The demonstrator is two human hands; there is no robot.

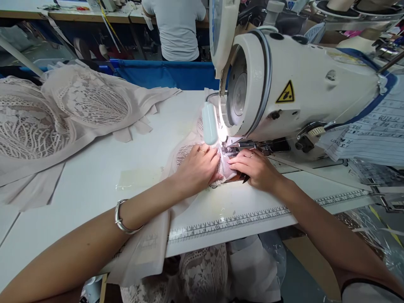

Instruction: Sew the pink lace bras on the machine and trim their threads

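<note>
A pale pink lace bra (184, 153) lies under the needle area of a white sewing machine (303, 92), lit by a lamp. My left hand (199, 169) is on its lace to the left of the presser foot (224, 149), fingers bent and gathered on the cloth. On the other side, my right hand (257, 170) has its fingertips closed on the fabric edge beside the foot. A dark pointed tip (245, 178) shows under the right palm; its kind is hidden. Some of the bra's fabric hangs over the table's front edge under my left forearm.
More lace bras (91, 99) are piled on the left of the white table (91, 172). A printed ruler (233, 223) runs along the front edge. Handwritten paper (369, 130) hangs at the right. Lace pieces (205, 269) lie below the table. Another person (178, 29) sits beyond.
</note>
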